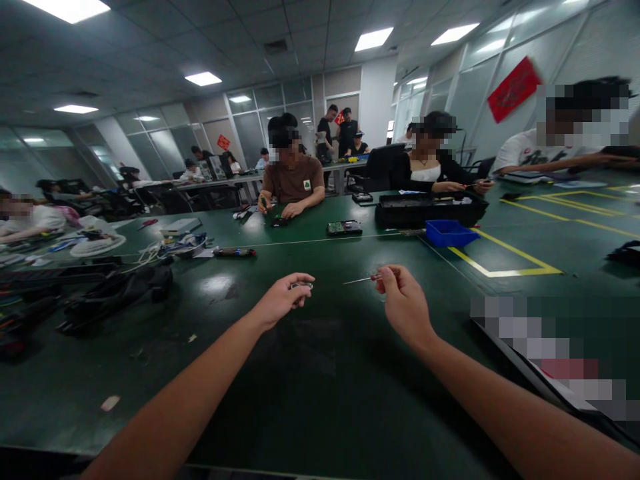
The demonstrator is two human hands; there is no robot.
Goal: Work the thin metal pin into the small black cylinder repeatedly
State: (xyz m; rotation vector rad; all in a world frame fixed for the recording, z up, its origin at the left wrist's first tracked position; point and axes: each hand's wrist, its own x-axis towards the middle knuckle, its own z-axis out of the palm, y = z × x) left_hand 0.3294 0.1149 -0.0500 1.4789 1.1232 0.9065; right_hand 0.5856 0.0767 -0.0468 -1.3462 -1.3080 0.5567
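Note:
Above the green table (pixel 300 380), my left hand (pixel 285 298) is closed around a small metallic piece (pixel 303 285), mostly hidden by the fingers and too small to name. To its right, my right hand (pixel 406 300) grips a screwdriver (pixel 356 280) by its reddish handle. The thin shaft points left toward my left hand, with a gap between the tip and the metallic piece. Beyond both hands, a hard drive (pixel 345 228) with a green circuit board lies on the table.
A blue bin (pixel 450 233) stands by a long black tray (pixel 431 209) at the right. Left lie a dark cylindrical tool (pixel 234 253), cables (pixel 155 251) and a black bag (pixel 125 293). A folder-like item (pixel 520 357) sits near right. Co-workers sit across the table.

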